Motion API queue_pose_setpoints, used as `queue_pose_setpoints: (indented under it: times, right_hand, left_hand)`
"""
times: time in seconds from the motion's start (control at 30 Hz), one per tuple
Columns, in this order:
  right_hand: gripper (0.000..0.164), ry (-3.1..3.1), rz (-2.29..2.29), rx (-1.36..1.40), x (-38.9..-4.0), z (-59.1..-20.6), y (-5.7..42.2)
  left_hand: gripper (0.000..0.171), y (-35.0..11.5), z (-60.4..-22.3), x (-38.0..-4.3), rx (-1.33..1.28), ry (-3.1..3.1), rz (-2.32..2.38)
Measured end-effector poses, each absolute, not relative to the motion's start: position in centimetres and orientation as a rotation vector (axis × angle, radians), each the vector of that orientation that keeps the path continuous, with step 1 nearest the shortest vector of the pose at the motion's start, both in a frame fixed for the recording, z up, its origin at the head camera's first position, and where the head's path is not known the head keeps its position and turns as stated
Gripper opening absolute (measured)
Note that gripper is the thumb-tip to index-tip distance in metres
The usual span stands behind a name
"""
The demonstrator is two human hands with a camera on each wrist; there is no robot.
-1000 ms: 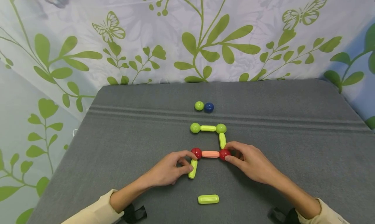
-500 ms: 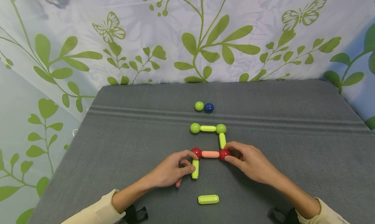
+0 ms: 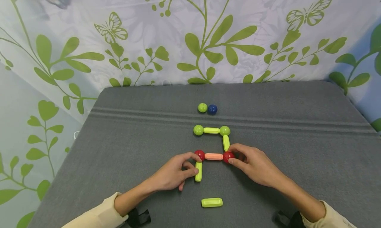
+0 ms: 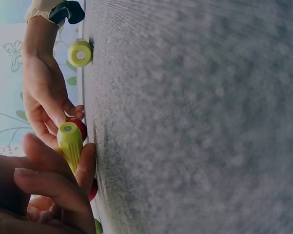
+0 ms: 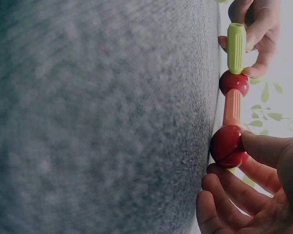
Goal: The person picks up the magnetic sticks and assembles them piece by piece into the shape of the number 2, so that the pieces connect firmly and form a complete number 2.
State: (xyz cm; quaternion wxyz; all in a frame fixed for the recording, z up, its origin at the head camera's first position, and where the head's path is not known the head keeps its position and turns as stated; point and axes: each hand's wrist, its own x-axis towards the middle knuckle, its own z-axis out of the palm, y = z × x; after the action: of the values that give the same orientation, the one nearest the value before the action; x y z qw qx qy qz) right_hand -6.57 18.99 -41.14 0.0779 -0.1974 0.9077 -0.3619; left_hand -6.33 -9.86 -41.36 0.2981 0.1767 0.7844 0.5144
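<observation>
In the head view a chain of rods and balls lies on the table. My left hand [image 3: 175,171] holds a yellow-green magnetic rod [image 3: 198,172] with thumb and index finger, the index tip beside the left red ball [image 3: 199,155]. A salmon rod [image 3: 214,157] joins that ball to the right red ball [image 5: 227,146], which my right hand [image 3: 257,163] pinches. Another yellow-green rod [image 3: 226,143] runs from there to a green ball [image 3: 225,130]. One more rod [image 3: 211,130] links it to a second green ball [image 3: 198,130].
A loose yellow-green rod [image 3: 212,202] lies nearest the person on the grey table [image 3: 143,132]. A loose green ball [image 3: 202,107] and a blue ball [image 3: 212,109] sit together farther back. A leaf-patterned curtain [image 3: 166,39] hangs behind.
The rod in my left hand has swung slightly right, from slanted to nearly straight below the left red ball. My right hand has stayed on the right red ball.
</observation>
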Motion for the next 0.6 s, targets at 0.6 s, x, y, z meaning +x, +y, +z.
queue_pose_setpoints:
  times: [0.6]
  right_hand:
    - [0.024, 2.727, -1.081, -0.592, -6.55, -41.20, 19.02]
  left_hand:
    - [0.029, -9.93, -41.18, -6.27, 0.481, 2.125, 1.332]
